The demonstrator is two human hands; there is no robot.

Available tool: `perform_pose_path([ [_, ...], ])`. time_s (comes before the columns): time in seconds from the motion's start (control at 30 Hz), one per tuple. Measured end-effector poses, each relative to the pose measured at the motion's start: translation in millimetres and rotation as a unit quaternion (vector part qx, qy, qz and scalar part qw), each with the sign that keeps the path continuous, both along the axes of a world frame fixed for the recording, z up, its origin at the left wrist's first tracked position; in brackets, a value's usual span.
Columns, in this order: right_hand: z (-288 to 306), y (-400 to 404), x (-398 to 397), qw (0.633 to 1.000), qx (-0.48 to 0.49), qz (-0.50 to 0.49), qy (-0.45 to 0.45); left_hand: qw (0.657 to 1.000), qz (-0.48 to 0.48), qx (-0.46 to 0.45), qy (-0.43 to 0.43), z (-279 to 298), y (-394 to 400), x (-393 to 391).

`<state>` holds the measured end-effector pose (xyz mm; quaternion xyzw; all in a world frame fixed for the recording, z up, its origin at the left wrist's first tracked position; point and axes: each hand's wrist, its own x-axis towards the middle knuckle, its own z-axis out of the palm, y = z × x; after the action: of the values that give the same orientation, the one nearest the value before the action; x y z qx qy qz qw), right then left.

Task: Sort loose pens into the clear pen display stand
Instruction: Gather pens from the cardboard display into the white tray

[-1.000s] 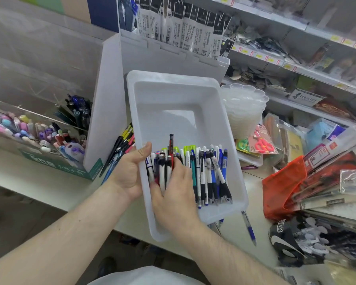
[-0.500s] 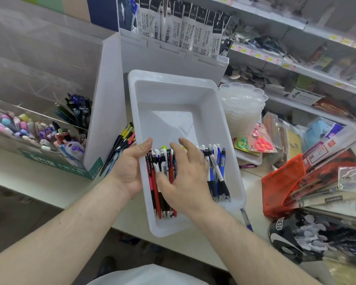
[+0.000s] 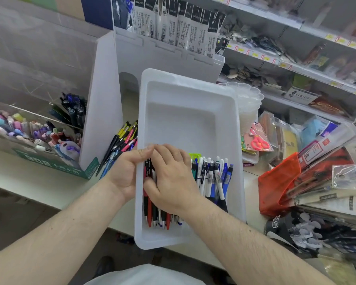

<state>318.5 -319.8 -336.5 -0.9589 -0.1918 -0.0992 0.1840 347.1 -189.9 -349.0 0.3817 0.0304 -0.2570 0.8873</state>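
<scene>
Pens [image 3: 156,214] at the near left of the tray [image 3: 185,112] are where I see the change: my right hand [image 3: 171,182] now lies over the red and black ones, fingers curled down around them, and I judge it is gathering a bunch against the left wall. A second ago that hand sat lower, at the tray's near end, with its fingers among the middle pens; half a second ago it had slid up and spread over them. My left hand [image 3: 125,173] grips the tray's left rim from outside, thumb over the edge near the right fingertips, much as it did in both earlier views. The tray has come down flatter onto the desk [image 3: 39,182], its near end overhanging the edge. Beside my right hand the blue and white pens [image 3: 212,177] lie untouched in the tray's right half. For the task this means a first group looks separated by colour but nothing is lifted yet. Further left, the clear stand [image 3: 29,128] holds its pens well apart from the tray, no new ones added.
</scene>
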Motion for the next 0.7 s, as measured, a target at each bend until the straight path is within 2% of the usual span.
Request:
perform_pose_path([
  [0.17,2,-3,2,1.0,0.005,-0.011,0.008,1.0,-0.012,-0.004,0.001,3,-2,-3],
  [0.3,5,-4,3,0.998,-0.021,-0.01,0.054,1.0,-0.018,-0.011,-0.002,5,-3,-5],
  [0.5,2,-8,6,0.998,-0.018,-0.007,0.051,1.0,0.006,0.027,0.005,5,-4,-5],
  [0.6,8,-11,8,0.995,0.002,0.012,0.096,0.999,0.011,0.046,0.005,4,-3,-4],
  [0.7,18,-21,8,0.993,0.085,0.003,0.076,0.999,-0.014,0.043,0.014,5,2,-2],
])
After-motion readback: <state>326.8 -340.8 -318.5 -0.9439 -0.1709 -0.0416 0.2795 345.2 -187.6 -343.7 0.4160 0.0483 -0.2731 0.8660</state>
